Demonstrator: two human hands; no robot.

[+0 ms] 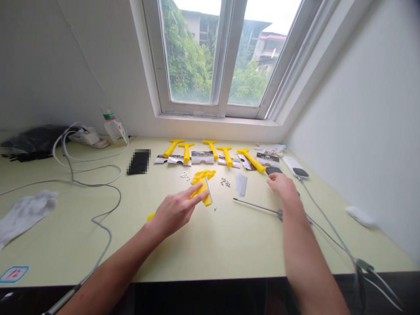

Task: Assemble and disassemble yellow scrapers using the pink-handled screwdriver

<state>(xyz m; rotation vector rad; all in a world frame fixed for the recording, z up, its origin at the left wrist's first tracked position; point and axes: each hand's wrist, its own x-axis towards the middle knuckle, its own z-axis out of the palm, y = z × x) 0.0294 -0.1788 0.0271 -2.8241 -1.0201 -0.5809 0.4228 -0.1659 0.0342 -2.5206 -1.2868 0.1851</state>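
Observation:
My left hand (177,210) is closed around a yellow scraper (206,199) with a metal blade along its right edge. Its handle end (151,216) shows beyond my wrist. Just behind the scraper head lie several loose yellow plastic pieces (203,176). My right hand (284,186) reaches over the right side of the table, fingers curled at the near edge of a small dark flat object (274,171). Whatever its fingertips pinch is hidden. A long thin-shafted screwdriver (256,204) lies beneath my right forearm, its handle partly covered.
Several yellow scrapers (225,156) rest on cardboard packages (202,157) along the back. Small nuts (185,175), screws (225,182) and flat blades (241,184) lie mid-table. Cables (108,227), a bottle (114,127) and a white glove (29,214) occupy the left. A white device (295,167) sits right.

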